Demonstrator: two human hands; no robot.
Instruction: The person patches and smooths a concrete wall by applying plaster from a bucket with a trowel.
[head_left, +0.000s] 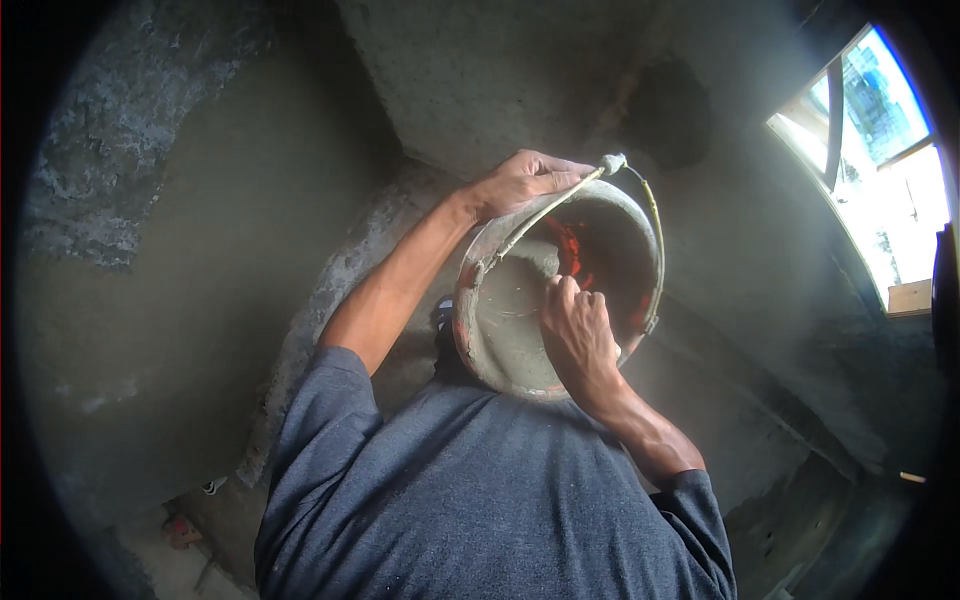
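A cement-coated bucket (510, 315) tilts open toward me, reddish plastic showing through inside, wet grey mix lining its bottom. Its thin handle arches over the right side, with a pale lump at the bend. My left hand (523, 185) grips the rim at the top. Inside the bucket's mouth, my right hand (580, 335) is closed, knuckles up, around something mostly hidden beneath it; a small pale bit shows by its right edge.
Rough cement walls (180, 280) surround me, patchy at upper left. A bright window (890, 170) is at upper right, with a wooden piece (910, 297) on its sill. A small reddish object (180, 533) lies at lower left, on a lower surface.
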